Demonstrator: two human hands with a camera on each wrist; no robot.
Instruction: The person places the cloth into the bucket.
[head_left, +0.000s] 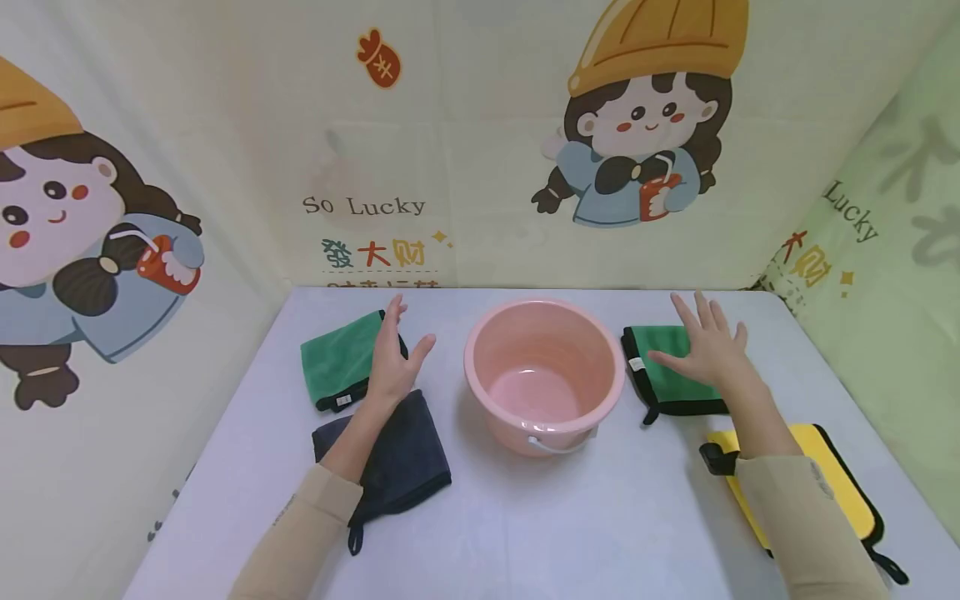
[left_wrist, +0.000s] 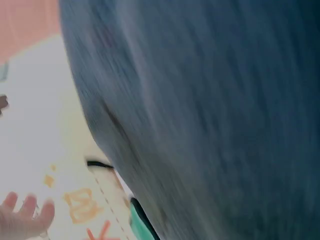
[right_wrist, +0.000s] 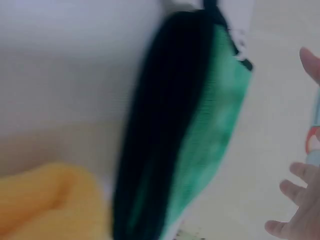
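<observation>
A pink bucket (head_left: 543,375) with a white handle stands mid-table between both hands. My left hand (head_left: 393,358), thumb spread from the fingers, is over the inner edge of a green folded cloth (head_left: 337,358). Below it, a dark grey-blue cloth (head_left: 408,454) lies partly under the left forearm; it fills much of the left wrist view. My right hand (head_left: 708,346) has its fingers spread over another green cloth (head_left: 660,342) with black edging. Neither hand holds anything. Under the right forearm lies a yellow cloth (head_left: 832,467), also seen in the right wrist view.
The white table (head_left: 525,533) meets a printed cloth backdrop (head_left: 487,167) at its far edge. More printed cloth hangs at the left and right sides. Black loops stick out from the dark and yellow cloths.
</observation>
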